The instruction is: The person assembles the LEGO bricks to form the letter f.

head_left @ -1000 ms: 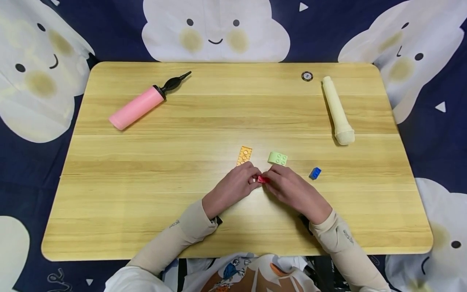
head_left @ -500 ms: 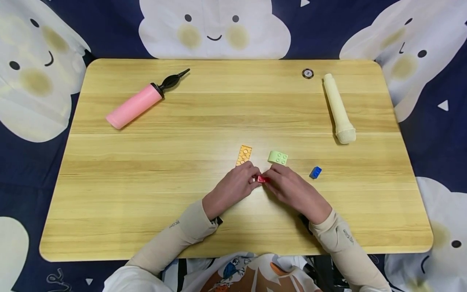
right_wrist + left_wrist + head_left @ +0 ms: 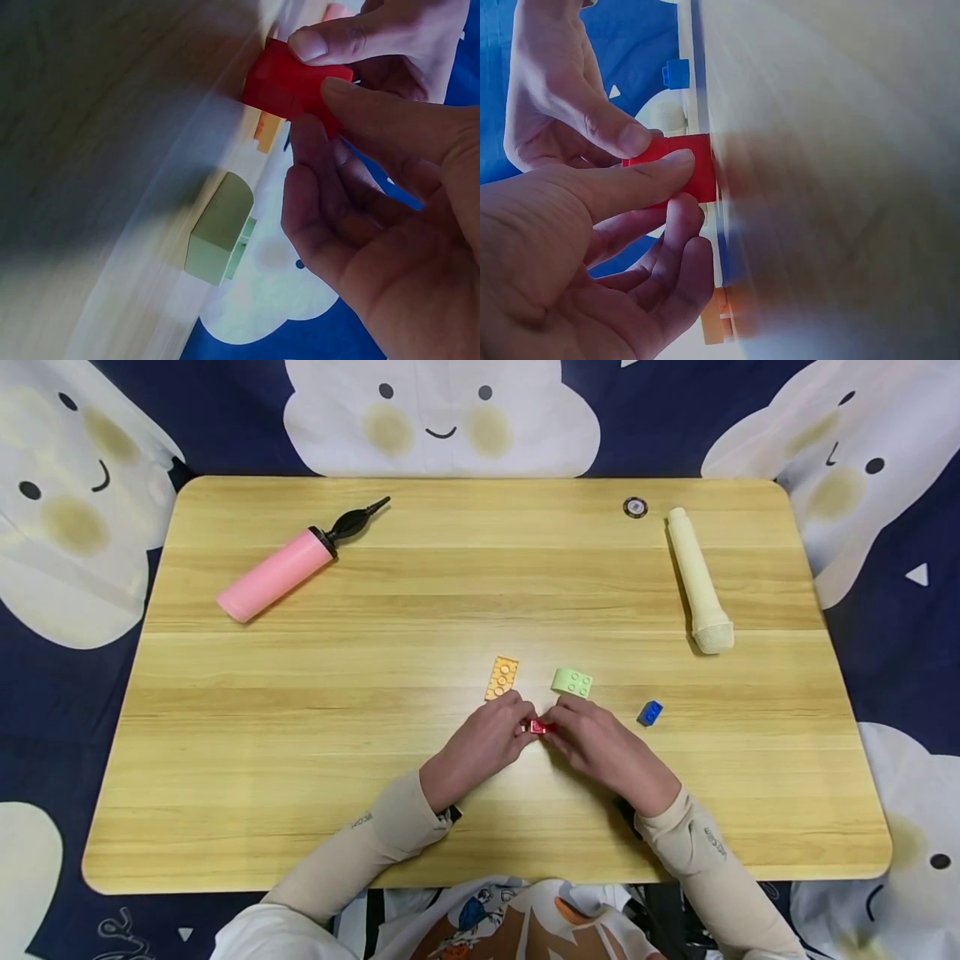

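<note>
Near the middle of the table's front half, both hands hold one small red toy brick (image 3: 537, 727). My left hand (image 3: 483, 739) pinches it from the left, thumb flat on the red face (image 3: 703, 176) in the left wrist view. From the right, my right hand (image 3: 600, 747) pinches its other end with thumb and fingers. The right wrist view shows the brick (image 3: 281, 82) close over the tabletop, its studs hidden. Just beyond the left hand lies an orange studded brick (image 3: 502, 677). A light green brick with a curved end (image 3: 573, 682) lies beyond the right hand.
To the right of the right hand is a blue brick (image 3: 650, 712). A pink hand pump (image 3: 277, 575) with a black nozzle lies at the back left of the wooden table (image 3: 262, 710). A cream toy microphone (image 3: 702, 581) and a round chip (image 3: 635, 507) are at the back right.
The head view has shifted slightly. Both hands keep their hold on the red brick in nearly the same spot, and the other things lie as before.
</note>
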`<state>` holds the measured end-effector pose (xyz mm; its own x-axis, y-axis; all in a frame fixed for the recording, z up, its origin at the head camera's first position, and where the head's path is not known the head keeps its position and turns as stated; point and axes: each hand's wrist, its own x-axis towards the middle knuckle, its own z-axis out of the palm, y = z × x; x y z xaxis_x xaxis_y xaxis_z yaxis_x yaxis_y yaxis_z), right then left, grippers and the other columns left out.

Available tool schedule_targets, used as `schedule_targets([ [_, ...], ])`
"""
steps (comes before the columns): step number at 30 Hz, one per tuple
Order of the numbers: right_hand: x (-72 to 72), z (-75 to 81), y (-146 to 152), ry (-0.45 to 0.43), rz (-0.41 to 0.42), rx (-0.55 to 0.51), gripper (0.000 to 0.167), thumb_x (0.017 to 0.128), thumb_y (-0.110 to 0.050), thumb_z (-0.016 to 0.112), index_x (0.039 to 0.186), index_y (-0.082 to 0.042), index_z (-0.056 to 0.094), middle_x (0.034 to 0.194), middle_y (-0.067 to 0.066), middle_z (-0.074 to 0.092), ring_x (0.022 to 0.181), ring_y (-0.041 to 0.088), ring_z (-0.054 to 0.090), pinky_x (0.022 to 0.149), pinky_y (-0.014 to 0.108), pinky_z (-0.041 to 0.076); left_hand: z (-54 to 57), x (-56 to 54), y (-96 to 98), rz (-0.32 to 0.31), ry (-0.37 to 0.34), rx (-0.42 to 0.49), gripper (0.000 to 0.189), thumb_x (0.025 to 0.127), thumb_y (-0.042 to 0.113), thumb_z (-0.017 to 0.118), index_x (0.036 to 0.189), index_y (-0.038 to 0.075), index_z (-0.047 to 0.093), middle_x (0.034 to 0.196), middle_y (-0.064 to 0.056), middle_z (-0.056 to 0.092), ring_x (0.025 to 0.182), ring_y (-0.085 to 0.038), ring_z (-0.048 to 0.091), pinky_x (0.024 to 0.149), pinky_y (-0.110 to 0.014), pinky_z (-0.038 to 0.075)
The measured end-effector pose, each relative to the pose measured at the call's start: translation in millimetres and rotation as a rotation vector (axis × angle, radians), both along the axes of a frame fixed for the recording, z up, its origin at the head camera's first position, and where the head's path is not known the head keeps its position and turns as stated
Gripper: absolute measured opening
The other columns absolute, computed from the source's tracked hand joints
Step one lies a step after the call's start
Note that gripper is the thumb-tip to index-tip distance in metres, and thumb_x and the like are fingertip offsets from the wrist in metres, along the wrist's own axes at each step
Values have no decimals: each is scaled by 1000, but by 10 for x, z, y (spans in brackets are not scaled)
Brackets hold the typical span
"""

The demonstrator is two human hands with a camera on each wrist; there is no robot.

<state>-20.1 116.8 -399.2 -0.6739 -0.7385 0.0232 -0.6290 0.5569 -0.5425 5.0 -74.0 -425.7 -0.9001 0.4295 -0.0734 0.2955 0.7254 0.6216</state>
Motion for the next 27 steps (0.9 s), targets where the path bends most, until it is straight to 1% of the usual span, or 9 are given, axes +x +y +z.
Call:
schedule_targets([
  [4, -3, 1, 3, 12, -4, 3, 16, 86, -2, 78, 100, -2, 72, 92, 4, 63, 80, 13, 60, 73, 30, 55, 18, -12, 16, 8, -2, 2, 15, 91, 17, 76, 100, 6, 71, 88, -2, 59, 76, -11, 53, 66, -20, 47],
  [8, -6, 5, 11, 19, 10, 9, 17, 85, -3, 78, 101, -2, 73, 93, 3, 64, 80, 13, 61, 74, 31, 55, 17, 1, 22, -1, 0, -1, 14, 91, 17, 75, 99, 5, 71, 87, -2, 59, 75, -11, 53, 66, -21, 47],
  [11, -23, 11, 10, 36, 37, 17, 20, 85, -2, 78, 105, -3, 73, 96, 4, 65, 84, 15, 63, 77, 33, 55, 9, 18, 16, -5, 35, -19, 14, 91, 17, 75, 98, 6, 71, 86, -2, 58, 74, -12, 53, 65, -21, 47],
  [16, -56, 0, -10, 101, 84, 41, 23, 85, -2, 78, 107, -2, 72, 99, 6, 66, 87, 19, 64, 79, 35, 55, 0, 46, -8, 6, 97, -34, 13, 90, 16, 76, 94, 6, 69, 84, -2, 55, 73, -12, 52, 64, -21, 47],
  [23, -53, 1, -14, 124, 94, 47, 20, 86, -4, 78, 105, -2, 72, 96, 6, 65, 84, 18, 63, 78, 34, 55, -12, 72, -13, 12, 88, -23, 13, 91, 16, 75, 94, 6, 68, 84, -1, 56, 74, -12, 52, 64, -21, 47],
  [27, -69, 20, -15, 121, 117, 39, 18, 87, -8, 78, 103, -3, 72, 94, 5, 65, 81, 17, 63, 76, 34, 54, 6, 90, -16, 20, 55, -25, 12, 92, 16, 74, 95, 6, 68, 87, -3, 58, 75, -12, 53, 65, -22, 48],
])
